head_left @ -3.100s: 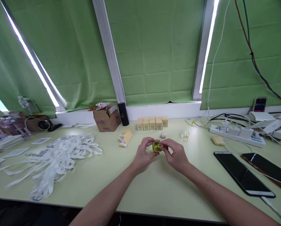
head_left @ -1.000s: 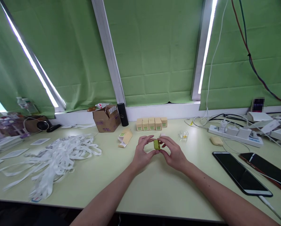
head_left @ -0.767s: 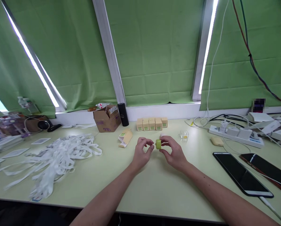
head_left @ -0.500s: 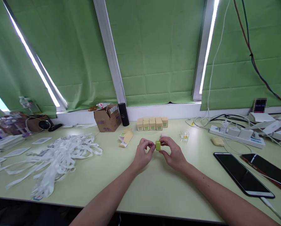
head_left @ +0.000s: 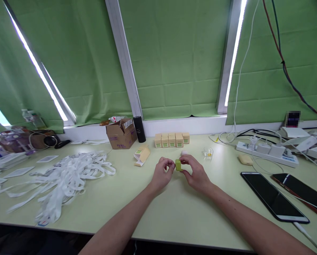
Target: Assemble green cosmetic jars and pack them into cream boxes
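Note:
My right hand (head_left: 197, 174) grips a small green block-shaped item (head_left: 178, 165) between thumb and fingers, just above the table. Close against the item's left side is my left hand (head_left: 162, 174), its thumb and fingertips pinched together; whatever they hold, if anything, is too small to make out. Behind my right fingers lies a small pale object (head_left: 184, 152), partly hidden. An opened cardboard carton (head_left: 142, 156), small and tan with a green patch, lies beyond my left hand. Farther back, several small tan boxes (head_left: 171, 140) with green squares stand in a row.
A clear small dish (head_left: 208, 153) stands right of the hands. Phones (head_left: 274, 196) and a power strip (head_left: 267, 154) with cables take up the right side. White straps (head_left: 68, 177) lie heaped at left. A brown box (head_left: 121, 134) and black cylinder (head_left: 139, 129) stand at the back.
Both hands stay in nearly the same place. The green item has turned slightly in my right fingers.

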Tool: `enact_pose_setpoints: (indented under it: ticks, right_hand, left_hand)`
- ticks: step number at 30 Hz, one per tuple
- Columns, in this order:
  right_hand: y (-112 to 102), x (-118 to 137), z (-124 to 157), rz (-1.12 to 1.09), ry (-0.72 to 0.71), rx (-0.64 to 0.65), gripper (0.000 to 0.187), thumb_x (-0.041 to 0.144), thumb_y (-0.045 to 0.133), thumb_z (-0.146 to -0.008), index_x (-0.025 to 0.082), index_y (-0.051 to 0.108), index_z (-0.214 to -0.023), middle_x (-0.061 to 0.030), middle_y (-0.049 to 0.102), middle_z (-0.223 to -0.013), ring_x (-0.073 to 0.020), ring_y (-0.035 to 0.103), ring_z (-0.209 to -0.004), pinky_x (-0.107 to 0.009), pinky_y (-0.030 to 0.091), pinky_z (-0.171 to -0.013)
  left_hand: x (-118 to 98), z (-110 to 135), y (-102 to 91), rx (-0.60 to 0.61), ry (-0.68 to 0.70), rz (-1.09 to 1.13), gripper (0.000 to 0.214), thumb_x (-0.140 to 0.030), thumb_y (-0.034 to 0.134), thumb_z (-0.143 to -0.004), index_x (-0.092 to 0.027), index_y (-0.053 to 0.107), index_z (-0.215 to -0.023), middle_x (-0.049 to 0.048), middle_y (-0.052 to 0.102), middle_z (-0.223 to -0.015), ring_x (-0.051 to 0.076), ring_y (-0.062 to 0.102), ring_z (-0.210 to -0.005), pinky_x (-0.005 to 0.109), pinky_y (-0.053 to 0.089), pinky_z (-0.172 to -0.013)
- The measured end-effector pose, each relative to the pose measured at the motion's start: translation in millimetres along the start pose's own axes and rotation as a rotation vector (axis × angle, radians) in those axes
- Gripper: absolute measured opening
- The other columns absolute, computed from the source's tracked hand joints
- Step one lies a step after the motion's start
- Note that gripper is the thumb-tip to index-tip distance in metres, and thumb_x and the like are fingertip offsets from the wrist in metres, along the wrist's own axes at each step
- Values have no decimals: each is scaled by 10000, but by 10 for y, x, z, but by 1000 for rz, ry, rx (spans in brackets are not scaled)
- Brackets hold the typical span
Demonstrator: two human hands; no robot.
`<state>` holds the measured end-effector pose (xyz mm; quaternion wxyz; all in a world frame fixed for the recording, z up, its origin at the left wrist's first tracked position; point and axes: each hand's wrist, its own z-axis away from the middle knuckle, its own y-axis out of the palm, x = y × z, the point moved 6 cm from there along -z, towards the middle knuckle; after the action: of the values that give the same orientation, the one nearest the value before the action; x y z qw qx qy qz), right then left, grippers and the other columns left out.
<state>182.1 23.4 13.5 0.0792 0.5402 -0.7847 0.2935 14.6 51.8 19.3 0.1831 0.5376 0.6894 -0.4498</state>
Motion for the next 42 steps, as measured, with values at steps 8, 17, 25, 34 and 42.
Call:
enact_pose_setpoints:
  ticks: [8, 17, 25, 34, 42]
  right_hand:
    - [3, -14, -6, -25, 19, -12, 385, 114, 593, -909, 265, 557, -1261, -105, 648, -1211, -267, 677, -1076, -498, 657, -912]
    - [0, -23, -12, -50, 54, -3, 390, 99, 592, -899, 263, 555, -1251, -102, 639, -1220, -261, 669, -1067, -512, 643, -941]
    - [1, -35, -10, -60, 50, -11, 405, 84, 594, -892, 263, 558, -1253, -101, 636, -1230, -262, 670, -1081, -505, 648, -938]
    - [-1, -36, -20, -96, 66, -11, 393, 99, 591, -902, 270, 567, -1254, -95, 632, -1226, -263, 665, -1089, -515, 652, -932]
    - [-22, -45, -24, -111, 87, -22, 389, 98, 589, -902, 271, 567, -1250, -90, 627, -1219, -255, 654, -1090, -490, 660, -904]
  left_hand:
    - [-30, -2, 3, 14, -23, 36, 179, -321, 596, -929, -199, 626, -802, 33, 589, -833, 162, 541, -765, 302, 467, -712]
    - [-59, -2, -24, -2, -5, 15, 163, -283, 590, -932, -196, 620, -798, 28, 594, -829, 161, 540, -761, 301, 464, -718]
    - [-32, -5, -22, 0, -31, 19, 156, -288, 581, -931, -195, 612, -810, 26, 583, -838, 158, 529, -759, 304, 460, -727]
    - [-17, -10, -38, -11, -35, 6, 166, -283, 578, -931, -189, 612, -798, 21, 587, -801, 158, 538, -757, 299, 454, -737]
    - [42, -20, -59, -29, -54, 35, 176, -301, 576, -929, -188, 602, -797, 15, 577, -802, 145, 537, -718, 294, 456, -718]
